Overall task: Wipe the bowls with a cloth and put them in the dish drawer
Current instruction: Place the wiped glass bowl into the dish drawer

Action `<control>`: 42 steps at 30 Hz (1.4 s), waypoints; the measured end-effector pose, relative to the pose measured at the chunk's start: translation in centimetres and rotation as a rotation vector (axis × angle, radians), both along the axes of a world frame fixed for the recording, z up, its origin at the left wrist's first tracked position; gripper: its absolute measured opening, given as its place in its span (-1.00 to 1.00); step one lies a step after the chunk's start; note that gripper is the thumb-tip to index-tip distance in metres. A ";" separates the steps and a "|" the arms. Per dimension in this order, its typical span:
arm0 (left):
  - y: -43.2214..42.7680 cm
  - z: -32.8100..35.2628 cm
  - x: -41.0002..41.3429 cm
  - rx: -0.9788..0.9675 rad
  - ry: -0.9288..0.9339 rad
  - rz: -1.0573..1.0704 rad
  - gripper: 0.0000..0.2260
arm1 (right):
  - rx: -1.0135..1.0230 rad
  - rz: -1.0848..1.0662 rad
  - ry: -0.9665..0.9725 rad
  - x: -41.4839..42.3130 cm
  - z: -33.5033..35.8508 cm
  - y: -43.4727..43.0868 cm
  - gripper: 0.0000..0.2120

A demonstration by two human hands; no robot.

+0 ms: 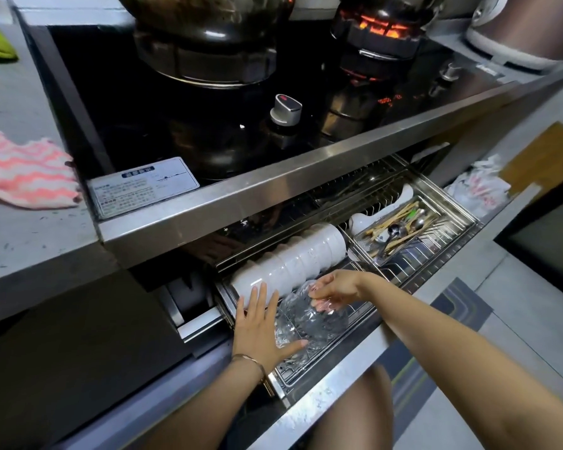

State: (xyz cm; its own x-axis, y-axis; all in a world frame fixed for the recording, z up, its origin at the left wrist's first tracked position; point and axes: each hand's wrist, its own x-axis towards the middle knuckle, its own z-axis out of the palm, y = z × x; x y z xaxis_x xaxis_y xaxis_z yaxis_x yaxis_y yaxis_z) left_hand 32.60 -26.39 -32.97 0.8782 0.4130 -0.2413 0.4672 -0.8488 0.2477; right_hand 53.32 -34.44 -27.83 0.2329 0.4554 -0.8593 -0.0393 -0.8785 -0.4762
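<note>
White bowls (293, 254) lie stacked on their sides in the wire rack of the open dish drawer (325, 391). The glass bowl (309, 319) stands tilted on its edge just in front of them. The right hand (332, 289) grips its upper rim, fingers curled over the top. The left hand (257, 323) is spread flat and straight, fingertips on the nearest white bowl, thumb against the glass bowl's lower side. A pink-and-white cloth (26, 170) lies on the counter (30, 228), well apart.
</note>
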 end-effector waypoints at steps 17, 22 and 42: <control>0.0 0.6 0.1 0.021 0.068 -0.016 0.16 | 0.006 0.107 -0.275 -0.6 -1.0 0.0 -0.82; 0.3 1.5 0.1 -0.105 0.070 0.017 -0.03 | 0.181 0.053 -0.407 0.2 0.7 -1.0 -0.81; 9.0 25.4 -13.0 0.121 -0.771 -0.037 -0.56 | 1.023 0.116 -0.802 -16.7 22.7 3.0 -0.80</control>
State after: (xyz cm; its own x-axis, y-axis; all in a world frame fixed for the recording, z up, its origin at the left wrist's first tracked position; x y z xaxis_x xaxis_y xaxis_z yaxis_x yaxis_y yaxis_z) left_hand 19.60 -17.37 -7.55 0.7934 0.3646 0.4874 0.1720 -0.9024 0.3951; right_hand 36.61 -31.47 -5.13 0.4313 0.8682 0.2454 0.6171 -0.0855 -0.7822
